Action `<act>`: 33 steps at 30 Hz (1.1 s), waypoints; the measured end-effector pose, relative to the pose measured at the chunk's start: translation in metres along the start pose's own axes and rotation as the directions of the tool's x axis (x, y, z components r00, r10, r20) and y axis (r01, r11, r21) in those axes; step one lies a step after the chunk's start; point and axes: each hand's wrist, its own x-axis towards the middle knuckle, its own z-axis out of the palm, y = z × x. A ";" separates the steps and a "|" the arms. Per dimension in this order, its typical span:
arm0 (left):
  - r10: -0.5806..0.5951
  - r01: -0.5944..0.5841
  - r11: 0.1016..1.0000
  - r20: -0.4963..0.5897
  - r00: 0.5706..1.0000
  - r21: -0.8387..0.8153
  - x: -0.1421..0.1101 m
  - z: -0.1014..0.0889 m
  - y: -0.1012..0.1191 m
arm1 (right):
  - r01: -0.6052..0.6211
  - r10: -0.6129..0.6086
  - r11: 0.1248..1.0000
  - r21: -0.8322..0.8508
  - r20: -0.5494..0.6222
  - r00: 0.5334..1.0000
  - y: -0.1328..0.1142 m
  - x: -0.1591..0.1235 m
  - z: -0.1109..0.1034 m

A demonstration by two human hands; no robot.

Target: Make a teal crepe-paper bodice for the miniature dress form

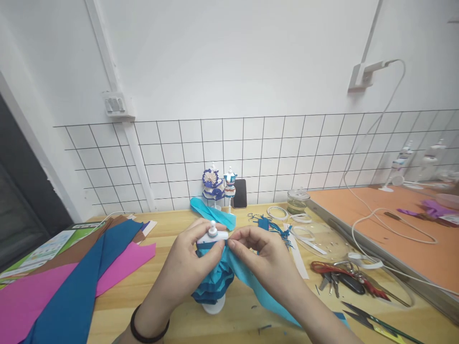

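Note:
A small white dress form (213,229) stands upright before me, its body wrapped in ruffles (215,282) of light and dark blue crepe paper. Round its upper part my left hand (188,260) is closed, thumb pressed at the front just below the shoulder. With thumb and forefinger together, my right hand (265,253) pinches a light blue crepe paper strip (267,298) against the form's right side. The strip trails down to the right under my right wrist. My fingertips hide where the strip meets the form.
Pink and dark blue paper sheets (71,286) cover the left side. Two decorated dress forms (230,188) and a phone (240,193) stand behind. To the right lie tape rolls (278,213), a glass jar (297,201), keys (334,283), snips (376,322) and a cable (353,229).

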 end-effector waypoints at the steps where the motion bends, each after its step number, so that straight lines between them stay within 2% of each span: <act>1: -0.003 0.003 1.000 0.001 1.000 -0.001 0.000 0.000 0.000 | 0.003 -0.003 1.000 -0.004 -0.001 1.000 0.000 0.000 0.000; 7: -0.016 0.016 1.000 0.012 1.000 0.013 0.000 -0.003 0.000 | 0.003 -0.005 0.999 -0.032 -0.054 0.999 -0.002 -0.001 0.003; 19: -0.012 0.011 1.000 0.035 0.999 0.026 0.000 -0.006 0.004 | 0.017 -0.017 0.999 -0.032 0.015 1.000 -0.006 -0.002 -0.001; 26: 0.042 -0.039 0.999 0.079 0.996 -0.033 -0.002 -0.010 -0.001 | 0.024 -0.023 1.000 -0.003 0.023 0.999 -0.006 -0.002 -0.001; 33: 0.027 -0.017 0.996 0.106 0.994 -0.093 -0.002 -0.011 -0.003 | 0.020 -0.023 0.998 0.053 0.041 0.999 -0.001 0.000 -0.001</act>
